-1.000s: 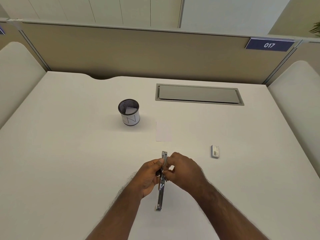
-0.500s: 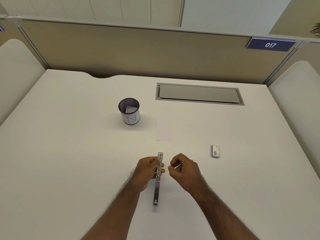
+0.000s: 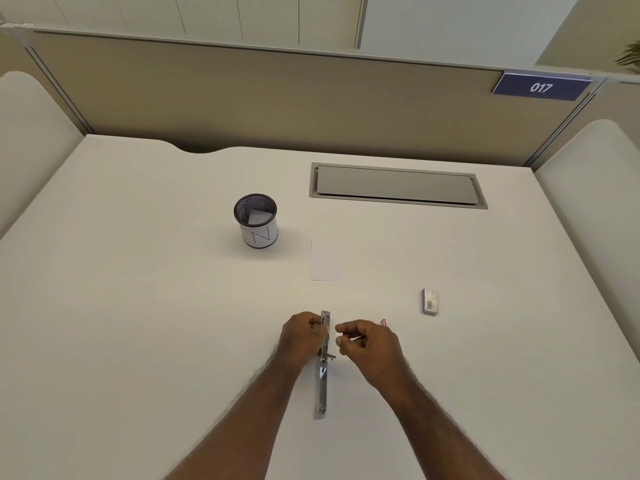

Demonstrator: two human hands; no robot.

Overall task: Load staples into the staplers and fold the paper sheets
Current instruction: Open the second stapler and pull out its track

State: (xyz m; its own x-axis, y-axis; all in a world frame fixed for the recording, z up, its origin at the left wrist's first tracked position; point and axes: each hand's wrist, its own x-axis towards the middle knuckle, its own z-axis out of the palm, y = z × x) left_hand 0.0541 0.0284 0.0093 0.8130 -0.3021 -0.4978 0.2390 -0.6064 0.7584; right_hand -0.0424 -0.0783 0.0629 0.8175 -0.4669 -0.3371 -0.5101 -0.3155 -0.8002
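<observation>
A metal stapler (image 3: 322, 382) lies opened out flat on the white desk, long axis pointing away from me. My left hand (image 3: 303, 337) grips its far half from the left side. My right hand (image 3: 369, 344) hovers just right of the stapler, fingers curled and pinching a thin strip of staples (image 3: 355, 337). A small white paper sheet (image 3: 326, 260) lies flat beyond the stapler. A small staple box (image 3: 429, 301) rests to the right.
A black mesh pen cup (image 3: 256, 220) with a white label and a folded paper inside stands at the centre left. A grey cable hatch (image 3: 397, 186) is set into the desk at the back. Beige partitions wall the desk's far edge.
My right hand has pulled away from the stapler to its right, holding the thin strip. The stapler has shifted slightly left with my left hand.
</observation>
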